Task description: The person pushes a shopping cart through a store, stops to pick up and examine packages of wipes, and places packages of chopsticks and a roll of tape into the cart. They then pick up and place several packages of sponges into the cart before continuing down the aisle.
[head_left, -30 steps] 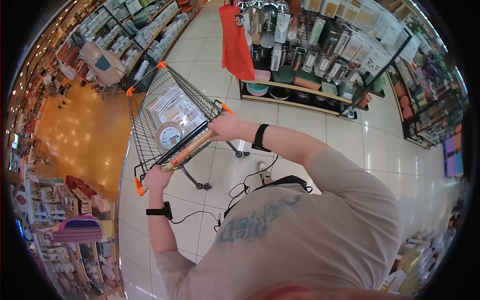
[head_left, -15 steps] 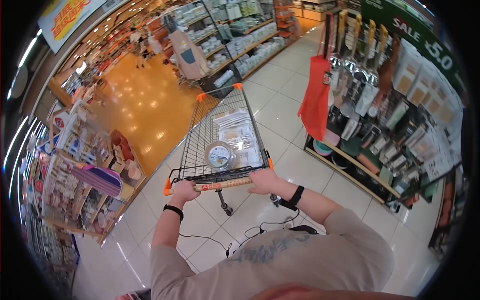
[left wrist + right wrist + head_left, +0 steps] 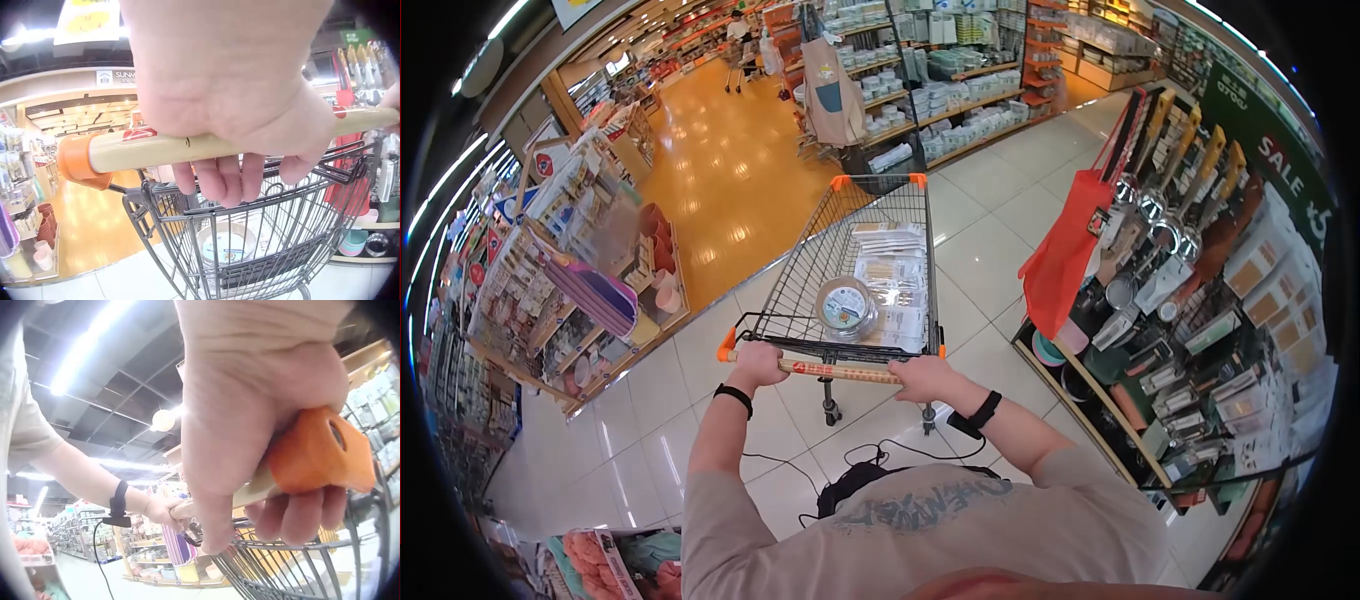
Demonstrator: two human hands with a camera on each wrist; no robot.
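A black wire shopping cart (image 3: 800,290) with orange corner pieces stands in front of the body. My left hand (image 3: 758,365) grips its tan handle bar (image 3: 840,371) near the left end; in the left wrist view the fingers of that hand (image 3: 231,94) curl over the bar (image 3: 162,152). Near the right end, my right hand (image 3: 927,379) holds the same bar, and the right wrist view shows this hand (image 3: 262,419) wrapped round it beside an orange end piece (image 3: 319,453). In the cart lie a round clear container (image 3: 846,307) and several white flat packs (image 3: 892,270).
A rack of utensils (image 3: 1160,330) with a hanging red apron (image 3: 1065,255) stands to the right. On the left is a goods shelf (image 3: 590,290). Ahead, shelves (image 3: 960,100) and a hanging beige apron (image 3: 831,95) border an orange floor (image 3: 710,170); a person (image 3: 738,45) stands farther off.
The view has swung so that the cart points more straight ahead, and the utensil rack has shifted to the right and lower. Both hands have stayed on the handle bar.
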